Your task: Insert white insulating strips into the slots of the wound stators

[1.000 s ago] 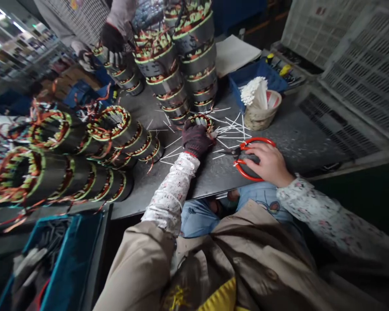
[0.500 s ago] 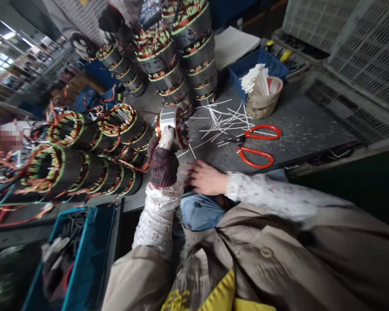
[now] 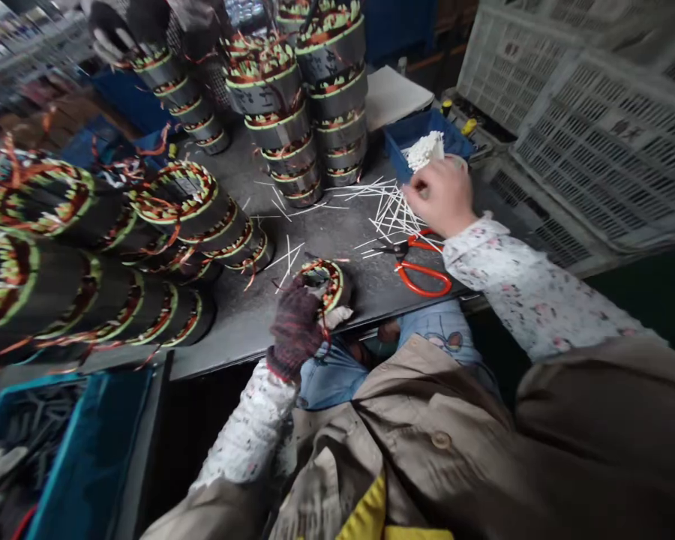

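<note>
My left hand (image 3: 293, 330), in a dark knitted glove, grips a small motor stator (image 3: 326, 281) with copper windings and a green rim at the near edge of the grey bench (image 3: 241, 330). My bare right hand (image 3: 442, 196) reaches across to the cup of white strips (image 3: 427, 150), fingers curled among loose white strips (image 3: 391, 210) scattered on the bench. Red-handled scissors (image 3: 421, 266) lie on the bench just under my right wrist.
Tall stacks of stators (image 3: 304, 97) stand at the back and rows lie on their sides at the left (image 3: 90, 262). A blue bin (image 3: 421, 127) and white crates (image 3: 585, 127) are at the right. A teal bin (image 3: 79, 450) sits low left. Another person's gloved hands (image 3: 118, 34) work top left.
My left hand brought the stator down from the air to the bench's near edge. My right hand left the near edge and moved up right to the cup of white strips.
</note>
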{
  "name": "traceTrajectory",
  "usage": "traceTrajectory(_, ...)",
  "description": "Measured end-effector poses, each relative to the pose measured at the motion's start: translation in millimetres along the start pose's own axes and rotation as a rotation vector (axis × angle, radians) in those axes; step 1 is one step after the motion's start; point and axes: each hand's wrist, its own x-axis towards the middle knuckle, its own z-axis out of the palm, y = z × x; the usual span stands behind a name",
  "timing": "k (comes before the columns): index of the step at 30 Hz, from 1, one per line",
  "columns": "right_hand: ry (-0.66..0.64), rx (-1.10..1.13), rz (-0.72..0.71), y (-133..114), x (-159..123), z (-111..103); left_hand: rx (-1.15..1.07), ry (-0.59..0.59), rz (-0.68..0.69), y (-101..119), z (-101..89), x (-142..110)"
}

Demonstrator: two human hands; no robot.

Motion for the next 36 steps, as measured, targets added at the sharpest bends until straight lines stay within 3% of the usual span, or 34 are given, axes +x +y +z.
traceTrajectory(3, 0.242, 0.057, 0.132, 29.8, -8.9, 0.0, 0.193, -0.047, 0.253, -5.6, 16.1, 5.7)
traceTrajectory(6, 0.263, 0.11, 0.139, 48.8, 1.5, 13.9, 0.101, -0.025, 0.343, -5.7, 18.6, 9.4)
traceTrajectory(9, 0.218, 0.189, 0.179, 53.7, 15.5, 20.2, 0.011, 0.148, 0.265, -4.5, 17.4, -3.0)
traceTrajectory(12, 0.188, 0.205, 0.229, 52.9, 15.3, 8.6, 0.109, 0.363, 0.114, 3.8, 22.1, -32.4)
traceTrajectory(14, 0.233, 0.196, 0.199, 49.6, 8.4, -5.8, 0.129, 0.306, 0.231, 17.4, 27.0, -49.8)
traceTrajectory(16, 0.285, 0.247, 0.166, 38.6, -0.9, -22.1, 0.099, 0.165, 0.482, 34.6, 30.5, -56.1)
traceTrajectory(18, 0.311, 0.413, 0.156, 15.5, -13.2, -38.5, 0.131, 0.112, 0.58, 48.5, 32.0, -49.5)
traceTrajectory(19, 0.31, 0.527, 0.165, -0.1, -21.4, -46.6, 0.179, 0.131, 0.513, 52.2, 32.4, -42.6)
traceTrajectory(21, 0.3, 0.677, 0.121, -34.5, -43.9, -61.5, 0.283, 0.143, 0.254, 51.3, 33.0, -26.3)
traceTrajectory(23, 0.454, 0.66, 0.039, -65.8, -73.8, -73.3, 0.308, 0.076, 0.054, 41.9, 34.1, -12.3)
traceTrajectory(26, 0.221, 0.636, -0.23, -98.7, -120.6, -78.1, 0.265, 0.004, 0.01, 26.2, 35.8, -3.9)
traceTrajectory(28, 0.066, 0.746, -0.396, -114.6, -141.2, -67.9, 0.252, 0.001, 0.036, 22.6, 36.4, -5.5)
traceTrajectory(31, 0.039, 0.92, -0.459, -133.9, -144.0, -33.3, 0.269, 0.002, 0.08, 27.2, 36.3, -10.7)
traceTrajectory(33, 0.055, 0.993, -0.327, -140.2, -129.9, -7.2, 0.299, -0.006, 0.094, 31.3, 35.4, -12.1)
traceTrajectory(36, 0.142, 1.052, 0.024, -138.2, -107.1, 12.5, 0.319, 0.006, 0.13, 30.2, 32.5, -9.7)
